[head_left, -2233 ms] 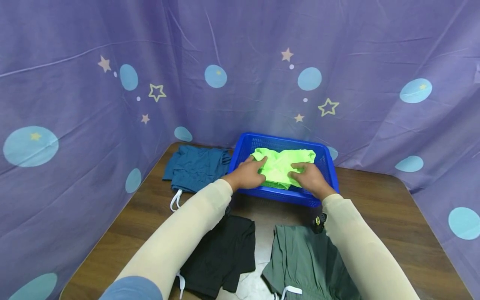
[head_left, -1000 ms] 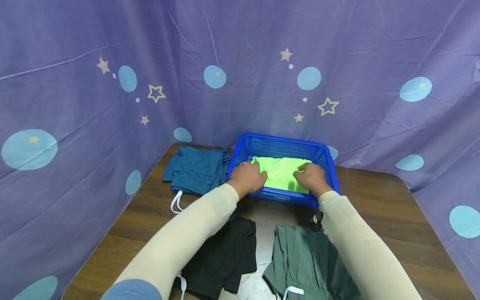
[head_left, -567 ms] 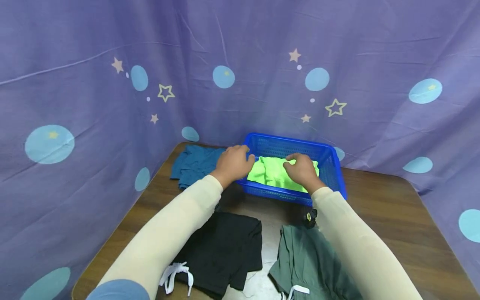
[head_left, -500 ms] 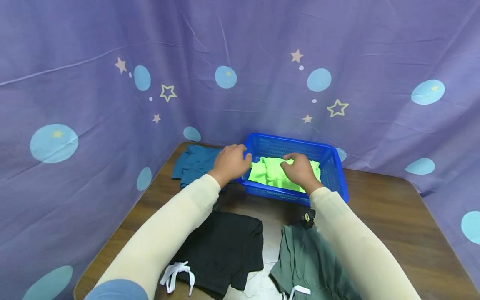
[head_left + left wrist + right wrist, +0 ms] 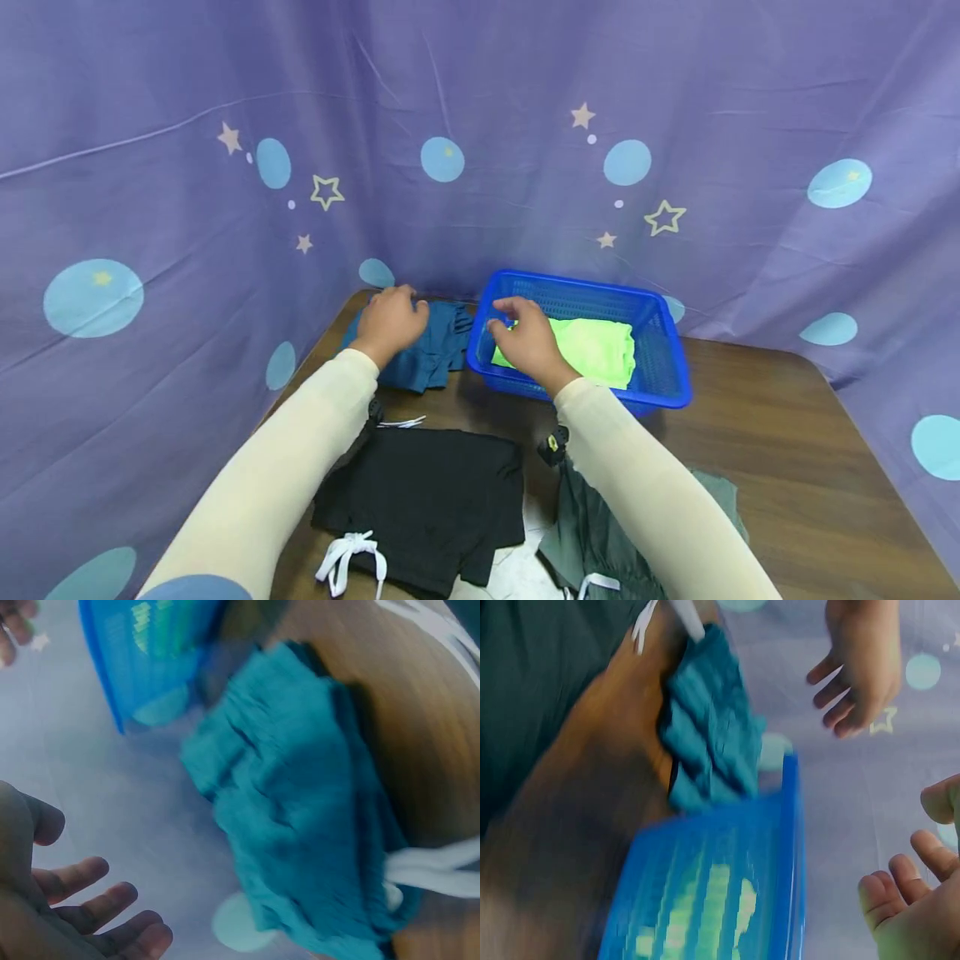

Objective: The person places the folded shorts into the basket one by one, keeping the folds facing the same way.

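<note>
My left hand [image 5: 392, 323] hovers over the folded teal-blue shorts [image 5: 431, 354] at the back left of the table, fingers relaxed and apart from the cloth in the left wrist view. White drawstrings [image 5: 435, 868] hang from the shorts' edge there. My right hand [image 5: 529, 337] is over the left part of the blue plastic basket [image 5: 652, 350], fingers loosely bent and holding nothing. Inside the basket lies a folded neon-green garment [image 5: 596, 346], partly hidden by the right hand and forearm.
Black shorts [image 5: 442, 500] with a white drawstring [image 5: 352, 554] lie at the front left. Grey-green shorts [image 5: 600, 533] lie front right, partly under my right forearm. The wooden table [image 5: 795, 433] meets a purple curtain [image 5: 525, 100] behind.
The neon-green garment was set down in the basket and let go. Both hands then moved left, the left one to above the teal-blue shorts, the right one to the basket's left side.
</note>
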Tool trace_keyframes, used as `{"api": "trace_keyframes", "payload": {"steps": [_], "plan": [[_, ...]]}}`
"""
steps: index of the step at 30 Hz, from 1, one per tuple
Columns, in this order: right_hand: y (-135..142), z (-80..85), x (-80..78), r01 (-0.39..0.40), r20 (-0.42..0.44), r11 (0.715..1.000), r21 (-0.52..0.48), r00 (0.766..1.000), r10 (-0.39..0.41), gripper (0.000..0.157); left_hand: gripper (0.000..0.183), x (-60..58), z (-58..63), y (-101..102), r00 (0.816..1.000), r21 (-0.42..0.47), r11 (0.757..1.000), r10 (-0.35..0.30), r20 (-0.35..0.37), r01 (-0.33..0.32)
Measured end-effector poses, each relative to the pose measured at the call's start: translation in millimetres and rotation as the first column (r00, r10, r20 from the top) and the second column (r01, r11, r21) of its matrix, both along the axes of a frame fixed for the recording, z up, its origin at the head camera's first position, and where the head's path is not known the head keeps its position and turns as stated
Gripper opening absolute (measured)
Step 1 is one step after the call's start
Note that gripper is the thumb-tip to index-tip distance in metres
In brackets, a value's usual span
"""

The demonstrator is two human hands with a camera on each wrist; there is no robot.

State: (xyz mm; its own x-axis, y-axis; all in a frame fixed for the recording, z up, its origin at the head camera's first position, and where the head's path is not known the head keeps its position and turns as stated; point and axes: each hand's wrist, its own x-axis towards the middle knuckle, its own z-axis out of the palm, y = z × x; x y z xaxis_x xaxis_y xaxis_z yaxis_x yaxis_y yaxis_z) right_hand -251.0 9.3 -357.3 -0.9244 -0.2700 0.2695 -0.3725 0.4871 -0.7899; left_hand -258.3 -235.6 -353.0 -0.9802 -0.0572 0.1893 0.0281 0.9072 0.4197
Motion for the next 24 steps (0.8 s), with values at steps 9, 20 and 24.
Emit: {"api": "trace_keyframes", "payload": {"steps": [9,20,24], "plan": [[-59,-5.5,26.5,-0.166,0.042,0.977,-0.131,0.984,0.173,0.034,0.056,-0.4,-23.2,-44,0.99,-0.044,0.994,0.107,0.097,-0.103],[-84,-46.8,31.5,-0.271,0.203,0.961,0.055,0.945,0.255,0.056,0.06,-9.5,-56.9,-56,0.96,-0.095,0.986,0.159,0.232,-0.14],[-85,-58.8,28.6,-0.27,0.264,0.948,0.165,0.939,0.222,0.068,0.06,-11.8,-65.2,-53,0.953,-0.099,0.988,0.14,0.268,-0.117]]}}
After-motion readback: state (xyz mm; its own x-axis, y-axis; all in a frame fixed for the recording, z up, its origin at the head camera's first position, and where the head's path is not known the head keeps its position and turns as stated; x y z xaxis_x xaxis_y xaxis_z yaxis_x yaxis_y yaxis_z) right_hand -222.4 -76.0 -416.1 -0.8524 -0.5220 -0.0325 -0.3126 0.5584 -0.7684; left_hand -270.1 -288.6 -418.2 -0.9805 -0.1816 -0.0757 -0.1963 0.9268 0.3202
